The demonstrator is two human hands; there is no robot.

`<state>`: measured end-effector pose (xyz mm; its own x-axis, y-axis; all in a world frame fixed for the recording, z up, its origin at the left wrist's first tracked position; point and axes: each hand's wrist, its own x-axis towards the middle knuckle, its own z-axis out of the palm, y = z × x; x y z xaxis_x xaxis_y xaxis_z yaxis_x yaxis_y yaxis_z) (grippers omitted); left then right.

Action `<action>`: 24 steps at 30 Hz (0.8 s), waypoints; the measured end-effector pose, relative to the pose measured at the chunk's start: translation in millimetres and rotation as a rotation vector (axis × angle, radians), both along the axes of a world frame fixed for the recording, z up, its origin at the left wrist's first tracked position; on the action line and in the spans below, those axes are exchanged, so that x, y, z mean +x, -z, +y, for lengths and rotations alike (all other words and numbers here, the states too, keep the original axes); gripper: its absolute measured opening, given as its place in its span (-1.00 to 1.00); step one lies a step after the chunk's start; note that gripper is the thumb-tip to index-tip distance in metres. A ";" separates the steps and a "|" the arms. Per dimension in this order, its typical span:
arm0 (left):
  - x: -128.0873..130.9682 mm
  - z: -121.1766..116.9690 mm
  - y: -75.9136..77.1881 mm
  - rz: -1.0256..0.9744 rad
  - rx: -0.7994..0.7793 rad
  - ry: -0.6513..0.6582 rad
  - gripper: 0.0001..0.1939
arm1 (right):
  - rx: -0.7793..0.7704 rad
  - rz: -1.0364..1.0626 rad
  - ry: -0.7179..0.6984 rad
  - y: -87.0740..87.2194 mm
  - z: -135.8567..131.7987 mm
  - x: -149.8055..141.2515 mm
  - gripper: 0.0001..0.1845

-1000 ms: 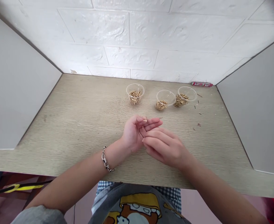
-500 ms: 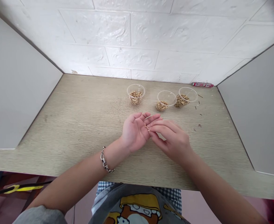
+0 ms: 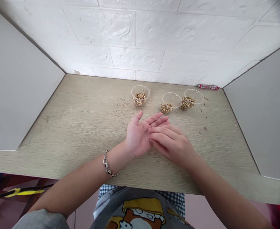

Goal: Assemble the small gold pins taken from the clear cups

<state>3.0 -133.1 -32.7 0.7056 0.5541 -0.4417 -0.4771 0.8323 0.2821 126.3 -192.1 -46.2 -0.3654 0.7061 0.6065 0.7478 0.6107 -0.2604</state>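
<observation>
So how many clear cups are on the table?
3: the left cup stands apart, while the middle cup and right cup stand close together, the right one slightly farther back. None looks hidden.

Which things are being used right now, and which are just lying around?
In use, it seems:
- left hand, open, palm up
- right hand, fingers at that palm
- tiny pieces there, mostly hidden
- three clear cups of gold-coloured pieces

Just lying about:
- red tube-like thing by the wall
- dark bits on the right
</observation>
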 end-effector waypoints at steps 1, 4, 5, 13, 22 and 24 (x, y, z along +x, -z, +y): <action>-0.5 0.2 0.7 -0.001 0.003 0.033 -0.39 | -0.013 -0.024 -0.022 -1.1 -0.4 -0.4 -0.93; -1.4 0.8 4.9 0.015 0.007 0.176 -0.34 | -0.125 -0.062 -0.045 -2.7 -1.5 0.1 -0.83; -1.3 1.0 6.6 0.033 0.007 0.219 -0.34 | -0.179 -0.058 -0.039 -2.6 -1.6 1.1 -0.81; 3.5 0.7 16.9 0.033 0.016 0.302 -0.44 | -0.558 0.142 0.038 -5.5 2.8 14.1 -0.86; 2.1 0.1 18.4 0.089 0.115 0.302 -0.70 | -0.560 0.149 0.175 -7.6 5.1 26.9 -0.88; 2.2 0.0 16.7 0.113 0.165 0.302 -0.72 | -0.534 0.165 0.198 -7.1 5.6 28.4 -0.89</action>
